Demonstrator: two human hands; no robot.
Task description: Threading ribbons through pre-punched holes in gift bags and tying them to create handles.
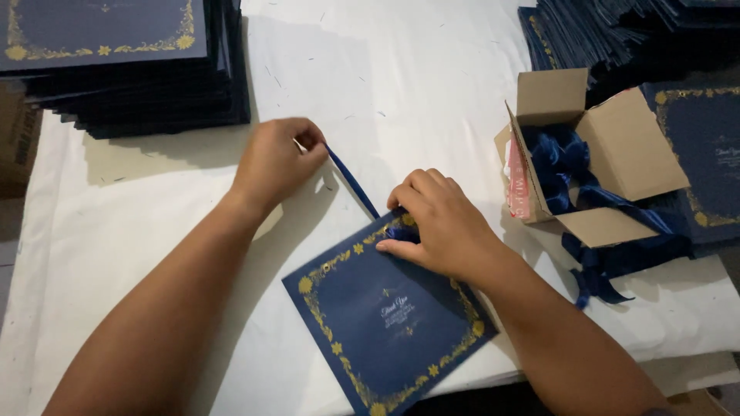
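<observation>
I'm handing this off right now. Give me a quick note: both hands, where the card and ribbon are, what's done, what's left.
Left hand: pinching one end of the dark blue ribbon, pulled taut up and left.
Right hand: fingers pressing the ribbon down at the top edge of the navy card with gold border.
Card lies on the white table cover, near the front edge.
Done: ribbon reaches the card's top edge.
Left: no bow or knot visible yet.
More ribbons sit in the open cardboard box on the right; stack of cards far left.
</observation>
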